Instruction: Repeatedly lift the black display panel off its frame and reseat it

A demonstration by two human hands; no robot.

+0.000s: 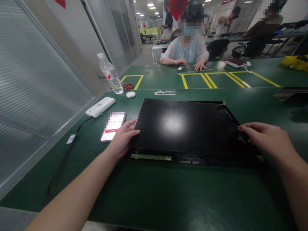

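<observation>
A flat black display panel (172,128) lies slightly askew over a black frame (231,114), whose rim shows at the back and right. A narrow green circuit board (151,157) runs along the front edge. My left hand (123,138) grips the panel's left edge, thumb on the top face and fingers at the side. On the other side my right hand (267,136) pinches the frame's right rim between thumb and fingers. Whether its fingertips also touch the panel cannot be made out.
On the left are a phone (113,126), a white power bank (100,106) with a black strap, a water bottle (110,73), a white earbud case (131,94) and red scissors (128,86). Torn strips (165,92) lie behind the panel. A person (186,48) sits opposite.
</observation>
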